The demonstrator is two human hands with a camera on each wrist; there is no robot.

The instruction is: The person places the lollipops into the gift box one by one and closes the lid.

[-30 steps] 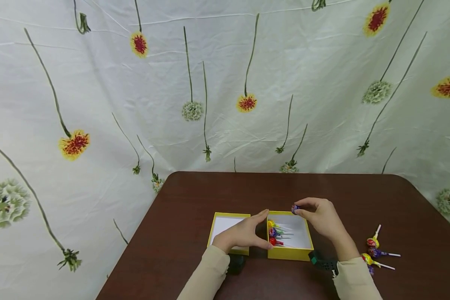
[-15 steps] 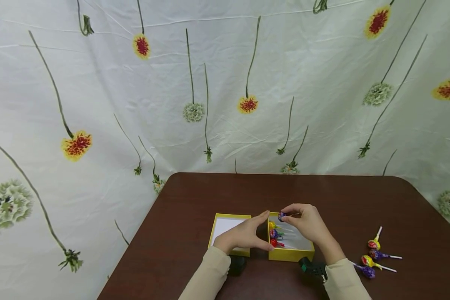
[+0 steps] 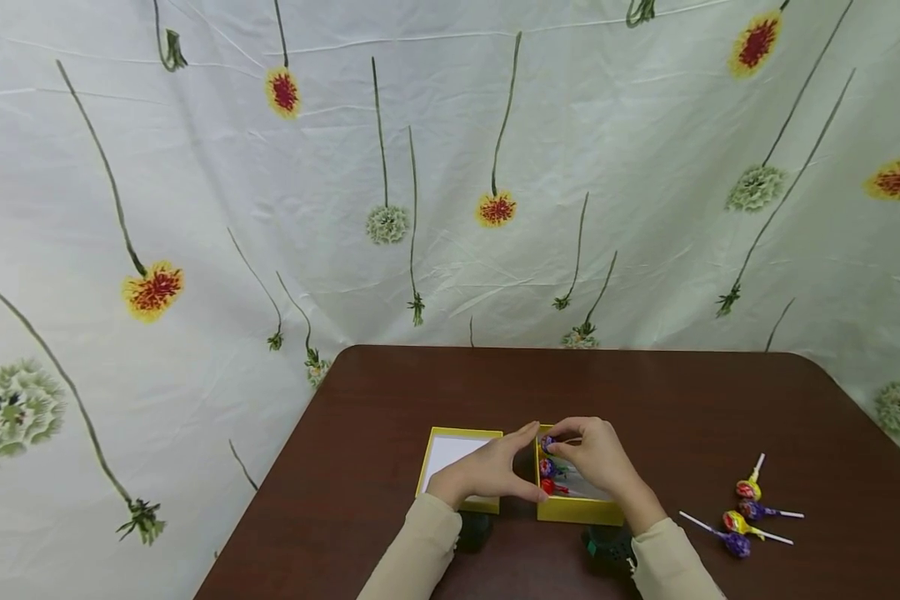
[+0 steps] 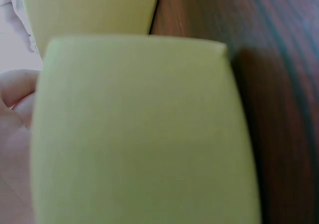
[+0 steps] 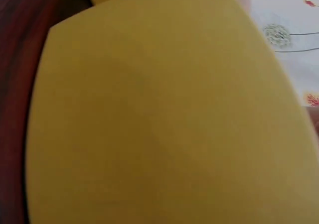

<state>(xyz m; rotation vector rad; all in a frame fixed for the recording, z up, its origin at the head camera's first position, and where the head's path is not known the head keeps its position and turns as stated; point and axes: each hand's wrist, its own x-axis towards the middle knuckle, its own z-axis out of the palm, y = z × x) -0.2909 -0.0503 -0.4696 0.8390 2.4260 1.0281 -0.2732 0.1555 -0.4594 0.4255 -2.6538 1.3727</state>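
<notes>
In the head view a yellow box [image 3: 581, 510] with a white inside holds several wrapped lollipops along its left wall. Among them are a red lollipop [image 3: 547, 486] and a purple one [image 3: 546, 467]. My right hand [image 3: 596, 454] reaches over the box and pinches another purple lollipop [image 3: 547, 443] by its head, low at the back left corner. My left hand [image 3: 487, 471] spans the box's left side, fingers and thumb spread and extended, fingertips at the back corner and thumb at the front one. Yellow box walls fill most of both wrist views.
Left of the box, partly under my left hand, lies a yellow lid or tray [image 3: 450, 450] with a white inside. Several lollipops [image 3: 737, 522] lie on the dark brown table [image 3: 690, 392] to the right. A flower-print cloth [image 3: 450, 167] hangs behind.
My right hand has moved left and lower with the purple lollipop, from the box's right back edge to its back left corner. My left hand has stayed in place.
</notes>
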